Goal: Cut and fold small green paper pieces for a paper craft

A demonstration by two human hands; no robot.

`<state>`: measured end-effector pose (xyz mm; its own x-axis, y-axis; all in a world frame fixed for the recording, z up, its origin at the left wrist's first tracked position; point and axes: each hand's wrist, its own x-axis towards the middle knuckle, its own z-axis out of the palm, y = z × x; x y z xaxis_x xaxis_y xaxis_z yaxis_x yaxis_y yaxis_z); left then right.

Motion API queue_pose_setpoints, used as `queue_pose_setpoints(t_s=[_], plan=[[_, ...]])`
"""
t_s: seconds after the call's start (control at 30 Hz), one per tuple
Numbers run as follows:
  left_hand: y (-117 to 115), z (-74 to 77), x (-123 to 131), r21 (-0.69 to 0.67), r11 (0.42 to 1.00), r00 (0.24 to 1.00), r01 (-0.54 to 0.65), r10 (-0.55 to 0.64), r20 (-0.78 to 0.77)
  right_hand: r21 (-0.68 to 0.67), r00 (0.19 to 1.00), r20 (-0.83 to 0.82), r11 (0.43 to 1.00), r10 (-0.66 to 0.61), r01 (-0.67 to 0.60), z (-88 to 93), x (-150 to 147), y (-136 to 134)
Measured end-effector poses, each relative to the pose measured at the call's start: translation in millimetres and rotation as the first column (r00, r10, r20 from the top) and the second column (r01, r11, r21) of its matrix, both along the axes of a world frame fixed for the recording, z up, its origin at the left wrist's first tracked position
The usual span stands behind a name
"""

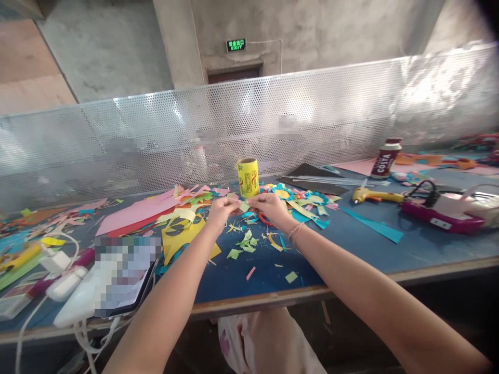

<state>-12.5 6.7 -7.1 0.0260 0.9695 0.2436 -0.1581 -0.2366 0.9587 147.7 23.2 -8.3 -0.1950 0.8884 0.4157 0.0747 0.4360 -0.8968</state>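
Over the middle of the blue table, my left hand [223,209] and my right hand [272,206] pinch a small light green paper piece [244,206] between them. Just behind my fingertips stands an upright yellow tape roll [248,178] with printed marks and a hollow brown core. Below my hands lie several light green paper scraps [247,243]. A yellow paper sheet [179,240] with cut-out holes is beside my left forearm. Blue and yellow paper flowers [284,191] rest past my right hand.
Pink paper [140,212] lies to the left. A tablet [136,280] and white cables are at the front left. On the right are a yellow glue gun [377,196], a purple power strip [440,214] and a Costa bottle [385,158]. A perforated metal screen [218,124] stands behind.
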Motion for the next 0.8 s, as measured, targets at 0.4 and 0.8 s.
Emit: queue_pose_setpoints(t_s=[0.4,0.8], plan=[[3,-0.7,-4,-0.061,0.993,0.994,-0.103,0.105,0.028,0.173,0.987,0.162,0.984,0.017,-0.046,-3.9,2,5],[-7,1.6,7,-0.021,1.000,0.997,0.004,-0.002,0.080,0.519,0.943,0.288,0.855,-0.168,-0.006,-8.4,-6,-3]])
